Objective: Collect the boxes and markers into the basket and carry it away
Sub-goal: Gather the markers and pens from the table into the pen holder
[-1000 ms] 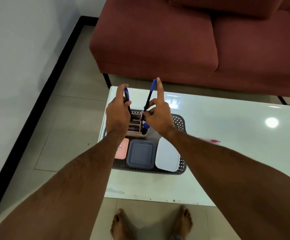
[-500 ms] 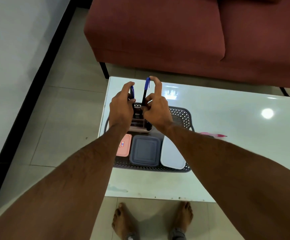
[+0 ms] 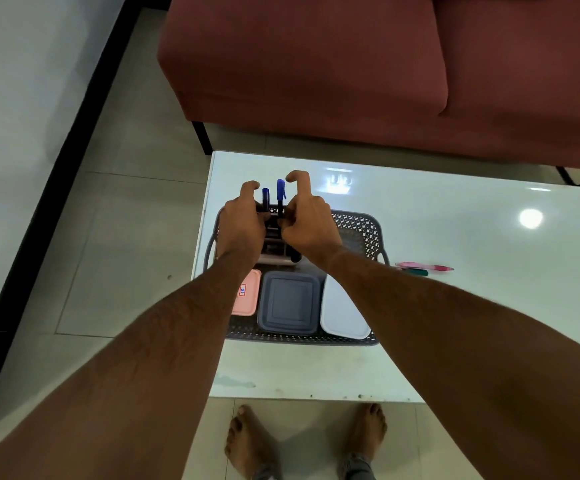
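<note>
A dark grey perforated basket [image 3: 358,230] sits on the white table [image 3: 455,306]. In its near half lie a pink box [image 3: 248,297], a dark grey box [image 3: 288,303] and a white box [image 3: 340,313]. At its far left stands a pink holder [image 3: 274,258], mostly hidden by my hands. My left hand [image 3: 243,223] grips a dark blue marker [image 3: 265,197] upright over the holder. My right hand [image 3: 307,223] pinches a second blue marker [image 3: 280,192] beside it, index finger curled above the cap.
A pink pen [image 3: 423,266] and a green pen [image 3: 415,272] lie on the table just right of the basket. A dark red sofa [image 3: 351,64] stands behind the table. My bare feet [image 3: 302,441] are at the near table edge. A white wall is to the left.
Both hands have lowered the two blue markers toward the pink holder; the right index finger has curled from straight. The view has tilted downward.
</note>
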